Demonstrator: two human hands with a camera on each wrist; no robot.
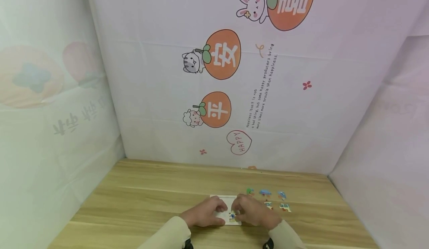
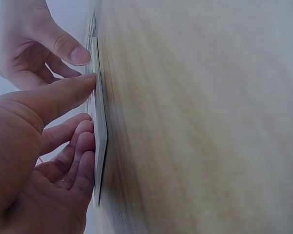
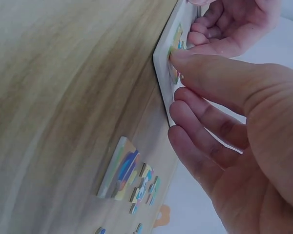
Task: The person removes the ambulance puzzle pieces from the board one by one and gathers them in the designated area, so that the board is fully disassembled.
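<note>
A thin white puzzle board [image 1: 221, 215] lies flat on the wooden table, and a colourful jigsaw piece [image 1: 232, 219] is on its near right part. My left hand [image 1: 206, 211] rests at the board's left side, its thumb against the near edge and its bent fingertips touching the surface in the left wrist view. From the right, my right hand [image 1: 253, 210] reaches over the board. Its thumb [image 3: 183, 61] touches the jigsaw piece in the right wrist view, while the other fingertips lie near the board's edge. Part of the piece is hidden by the thumb.
Several loose jigsaw pieces [image 1: 265, 192] lie right of the board, one of them a cream piece [image 1: 285, 207] farther right. Printed cloth [image 1: 167, 92] hangs behind the table [image 1: 151, 189] and along both sides.
</note>
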